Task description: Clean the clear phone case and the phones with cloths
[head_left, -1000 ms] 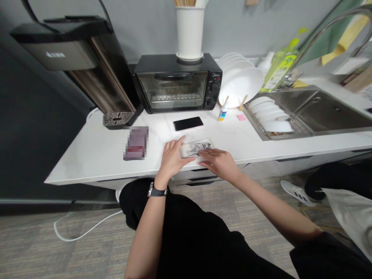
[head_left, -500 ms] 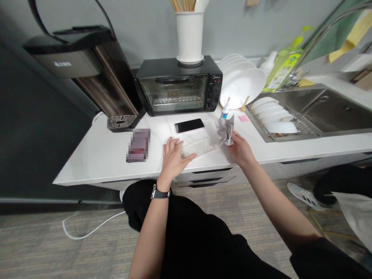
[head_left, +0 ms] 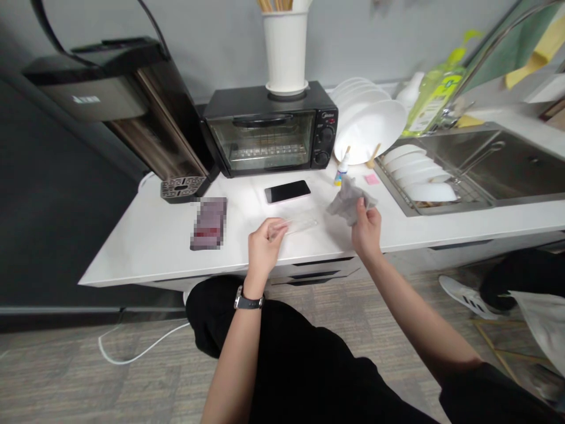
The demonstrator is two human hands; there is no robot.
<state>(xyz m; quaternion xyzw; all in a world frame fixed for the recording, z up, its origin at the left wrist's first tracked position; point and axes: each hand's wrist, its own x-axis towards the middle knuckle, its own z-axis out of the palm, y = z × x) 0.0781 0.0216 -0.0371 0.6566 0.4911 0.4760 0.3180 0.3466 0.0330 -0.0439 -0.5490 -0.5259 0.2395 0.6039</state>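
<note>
My left hand [head_left: 263, 246] pinches one end of a clear phone case [head_left: 303, 224], which is tilted edge-on just over the white countertop. A crumpled grey cloth [head_left: 345, 202] is in my right hand [head_left: 367, 229], gripped between thumb and fingers, with its loose part spread to the left. Behind the case lies a black smartphone [head_left: 288, 192], screen up. A small white bottle with a yellow and blue label [head_left: 341, 171] stands just behind the cloth.
A blurred-out purple item [head_left: 209, 224] lies on the countertop [head_left: 145, 253] at left. Along the wall stand a water dispenser [head_left: 176, 129], a toaster oven [head_left: 269, 141] and white plates [head_left: 371, 129]. The sink [head_left: 521, 171] is at right, and another person's shoe [head_left: 468, 297] shows below.
My left hand has closed on the phone case and turned it from lying flat to edge-on. My right hand has shifted slightly right and turned, spreading the cloth.
</note>
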